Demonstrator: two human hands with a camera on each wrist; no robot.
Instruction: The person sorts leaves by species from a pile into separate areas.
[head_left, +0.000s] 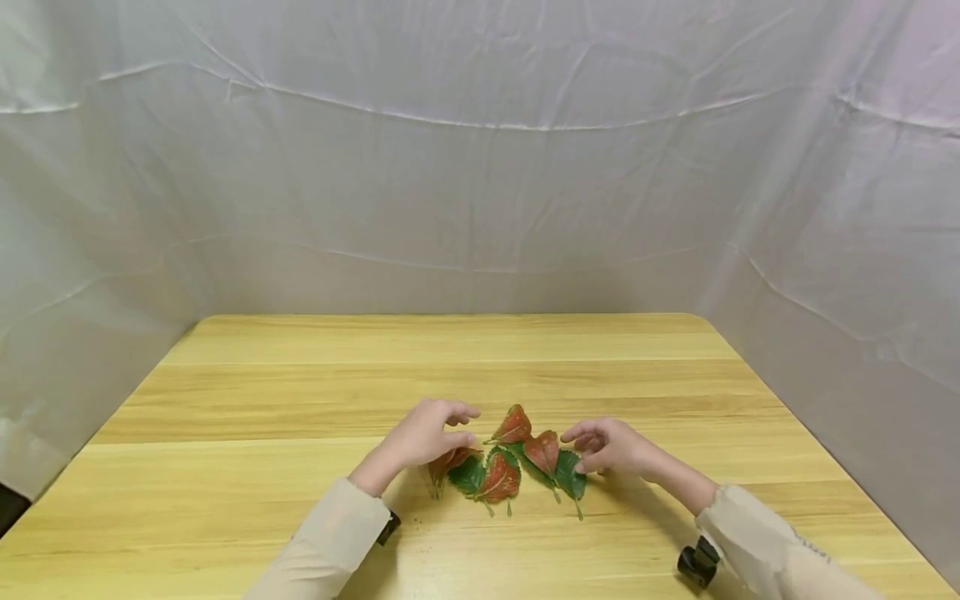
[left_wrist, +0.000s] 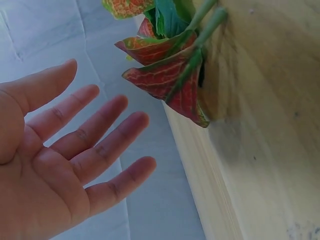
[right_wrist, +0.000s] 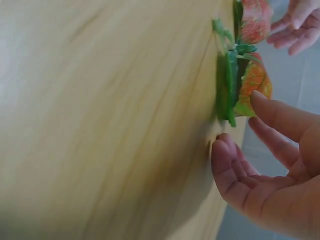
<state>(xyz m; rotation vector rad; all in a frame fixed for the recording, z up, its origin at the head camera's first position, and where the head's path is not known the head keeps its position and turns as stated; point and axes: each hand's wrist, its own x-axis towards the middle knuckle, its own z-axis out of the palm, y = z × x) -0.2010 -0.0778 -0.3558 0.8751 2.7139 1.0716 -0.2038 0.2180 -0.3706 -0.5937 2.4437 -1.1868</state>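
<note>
I'm apparently arranging leaves [head_left: 502, 477], left hand [head_left: 426, 432] hovering spread, right hand [head_left: 617, 446] curving loosely, tips apart, neither gripping; probably needing a pinch next.

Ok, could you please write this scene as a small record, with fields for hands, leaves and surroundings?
left hand: fingers spread, holding nothing, beside red leaves
right hand: fingers loosely curled, holding nothing visible, near the rightmost green leaf; contact unclear
leaf layout: loose cluster, partly overlapping, most visible stems toward the person's side
surface: wooden tabletop
backdrop: pale wrinkled sheet
clothing: beige sleeves
</note>
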